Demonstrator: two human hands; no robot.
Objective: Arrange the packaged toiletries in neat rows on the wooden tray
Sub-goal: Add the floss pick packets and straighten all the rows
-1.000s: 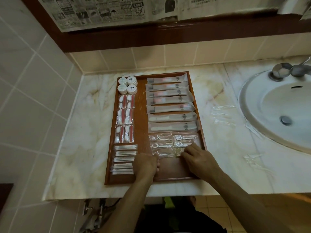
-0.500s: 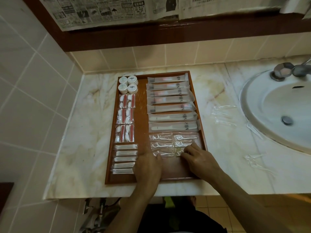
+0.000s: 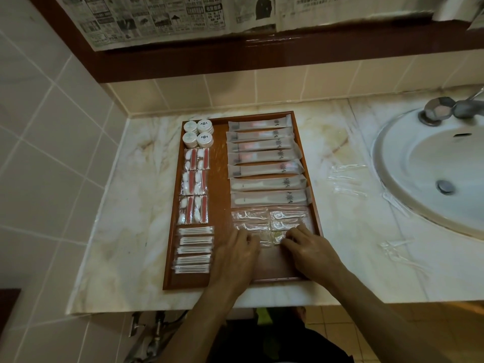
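The wooden tray [image 3: 219, 184] lies on the marble counter. Its left column holds white round jars [image 3: 198, 133], red-and-white sachets [image 3: 195, 184] and cotton-swab packets [image 3: 195, 248]. Its right column holds several long toothbrush sachets [image 3: 265, 163], with clear floss-pick packets [image 3: 269, 218] in two rows below them. My left hand [image 3: 237, 254] and my right hand [image 3: 307, 248] rest on the tray's near end, fingertips touching the nearest floss-pick packets, which they partly hide.
More clear floss-pick packets [image 3: 345, 179] lie loose on the counter right of the tray, others [image 3: 398, 247] nearer the front edge. A white sink [image 3: 429, 169] with a metal tap [image 3: 442, 110] fills the right. Tiled walls close the left and back.
My left hand has slid forward up the tray from its near edge, its fingertips now reaching the floss-pick packets. My right hand has barely moved.
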